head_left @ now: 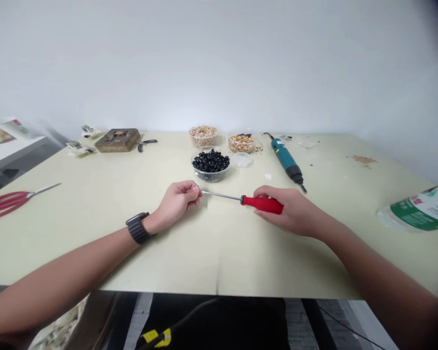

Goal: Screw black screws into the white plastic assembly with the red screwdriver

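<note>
My right hand (290, 209) is closed around the red handle of a screwdriver (263, 204), whose metal shaft points left. At the shaft's tip, my left hand (182, 198) is pinched; a small dark bit shows at its fingertips, too small to name. A dark watch (140, 228) is on the left wrist. Just beyond the hands stands a clear round tub of small black pieces (210, 163). Behind it are a tub of pale beige pieces (203, 136) and a tub of golden-brown pieces (241, 143).
A teal power tool (286, 158) lies to the right, near a small clear lid (243, 159). Red-handled scissors (12, 201), a metal block (117, 140) and black pliers (146, 144) lie left. A green-and-white labelled container (421, 209) is at the right edge.
</note>
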`<state>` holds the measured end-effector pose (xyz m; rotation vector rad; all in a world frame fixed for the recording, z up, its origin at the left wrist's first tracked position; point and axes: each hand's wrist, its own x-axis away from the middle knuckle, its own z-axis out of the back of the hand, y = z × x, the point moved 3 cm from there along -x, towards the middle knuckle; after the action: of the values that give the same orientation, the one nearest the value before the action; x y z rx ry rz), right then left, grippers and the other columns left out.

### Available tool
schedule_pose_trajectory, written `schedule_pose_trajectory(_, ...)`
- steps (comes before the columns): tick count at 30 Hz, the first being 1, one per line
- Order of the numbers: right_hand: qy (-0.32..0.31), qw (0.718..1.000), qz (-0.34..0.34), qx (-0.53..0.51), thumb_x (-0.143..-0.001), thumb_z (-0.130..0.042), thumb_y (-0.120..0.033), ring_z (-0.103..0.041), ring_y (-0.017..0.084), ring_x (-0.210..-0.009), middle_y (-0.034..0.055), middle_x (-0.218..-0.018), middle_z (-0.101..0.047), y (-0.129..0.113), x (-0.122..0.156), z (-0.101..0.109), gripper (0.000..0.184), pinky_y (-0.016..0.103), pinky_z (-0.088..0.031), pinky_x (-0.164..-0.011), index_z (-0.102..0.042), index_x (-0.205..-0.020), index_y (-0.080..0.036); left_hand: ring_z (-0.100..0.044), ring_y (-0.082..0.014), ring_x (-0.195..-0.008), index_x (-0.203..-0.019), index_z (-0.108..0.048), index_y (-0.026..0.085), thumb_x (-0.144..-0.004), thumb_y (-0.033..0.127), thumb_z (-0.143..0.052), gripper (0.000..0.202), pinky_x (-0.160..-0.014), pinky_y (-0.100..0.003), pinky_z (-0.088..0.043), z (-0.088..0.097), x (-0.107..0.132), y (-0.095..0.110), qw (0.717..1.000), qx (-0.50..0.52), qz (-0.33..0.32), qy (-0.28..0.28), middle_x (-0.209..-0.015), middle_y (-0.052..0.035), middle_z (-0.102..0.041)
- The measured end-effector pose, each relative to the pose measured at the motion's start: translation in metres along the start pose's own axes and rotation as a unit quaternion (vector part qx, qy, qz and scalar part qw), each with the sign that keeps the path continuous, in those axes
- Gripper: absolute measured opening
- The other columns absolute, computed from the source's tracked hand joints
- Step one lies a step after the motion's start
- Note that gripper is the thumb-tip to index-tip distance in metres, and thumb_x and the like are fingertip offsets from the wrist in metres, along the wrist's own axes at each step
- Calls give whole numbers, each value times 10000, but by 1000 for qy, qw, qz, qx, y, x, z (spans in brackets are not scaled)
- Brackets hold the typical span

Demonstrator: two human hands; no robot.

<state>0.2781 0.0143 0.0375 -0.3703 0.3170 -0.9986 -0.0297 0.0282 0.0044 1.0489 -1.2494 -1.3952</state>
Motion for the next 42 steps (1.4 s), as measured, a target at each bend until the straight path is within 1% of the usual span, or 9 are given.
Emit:
schedule_pose_trajectory(3, -4, 1000, -19, -1, -959, -672, -451, -697, 209, -862, 36, -1078, -760, 0, 1, 0, 310, 326, -534, -731, -673, -1221, -285, -423, -104, -514, -698, -603, 170, -838, 412, -703, 297, -518, -242, -267, 0, 1, 0, 1000, -5, -2, -6, -597, -47, -658)
schedule_pose_trajectory(7, 15, 999, 29, -19, -984, -631, -411, -690, 241, -1041, 82, -1236, -719, -2, -1, 2, 293, 368, -557, -873, -701, -1227, -264, -424, -98, -518, -697, -600, 166, -839, 399, -702, 291, -522, -232, -283, 0, 1, 1, 1000, -1, -10, -4, -599, -40, -653)
schedule_pose_trajectory(14, -17, 1000, -4, -12, -957, -674, -399, -691, 198, -835, 21, -1044, -759, 1, -1, -2, 267, 318, -523, -716, -680, -1202, -293, -423, -95, -509, -703, -603, 165, -848, 406, -715, 303, -512, -232, -275, -2, 1, 0, 1000, -4, -13, -10, -613, -42, -659)
schedule_pose_trajectory(20, 34, 997, 64, 2, -991, -615, -368, -700, 245, -1042, 82, -1225, -735, -2, -1, 0, 257, 355, -557, -869, -695, -1211, -261, -420, -91, -508, -713, -604, 161, -850, 423, -713, 315, -513, -228, -272, 0, 0, 0, 1000, -1, -9, -9, -599, -40, -655)
schedule_pose_trajectory(26, -3, 1000, -2, 22, -956, -659, -375, -688, 193, -778, 26, -997, -763, -4, 1, -5, 245, 306, -511, -678, -666, -1179, -274, -420, -91, -495, -697, -601, 165, -818, 413, -719, 300, -502, -227, -275, 0, 1, 1, 1000, 0, -5, -3, -582, -38, -649)
schedule_pose_trajectory(31, 24, 998, 52, 30, -1003, -592, -395, -700, 230, -1013, 78, -1234, -721, -5, 1, -3, 297, 356, -548, -860, -668, -1256, -258, -430, -90, -487, -709, -605, 164, -820, 419, -722, 301, -494, -225, -275, 0, 1, 0, 1000, 0, -2, -2, -588, -35, -653)
schedule_pose_trajectory(34, 39, 997, 63, 35, -1012, -586, -403, -690, 225, -980, 78, -1190, -720, -1, -1, -3, 253, 356, -541, -845, -669, -1196, -251, -440, -94, -492, -701, -605, 166, -823, 414, -722, 301, -493, -226, -281, -1, 1, 1, 1000, -4, -5, -5, -588, -36, -652)
schedule_pose_trajectory(38, 19, 999, 9, 46, -970, -650, -390, -704, 218, -859, 39, -1066, -764, 0, -1, -5, 264, 339, -527, -747, -663, -1207, -273, -439, -95, -486, -706, -611, 168, -822, 417, -726, 297, -488, -229, -279, -2, 2, 2, 1000, -3, -8, -9, -585, -34, -653)
schedule_pose_trajectory(42, 37, 998, 35, 44, -967, -641, -369, -715, 239, -966, 83, -1185, -749, -5, 0, -3, 332, 357, -553, -819, -660, -1274, -243, -441, -94, -485, -704, -608, 167, -825, 419, -725, 304, -490, -226, -280, -1, 1, 1, 1000, -6, -7, -3, -585, -36, -654)
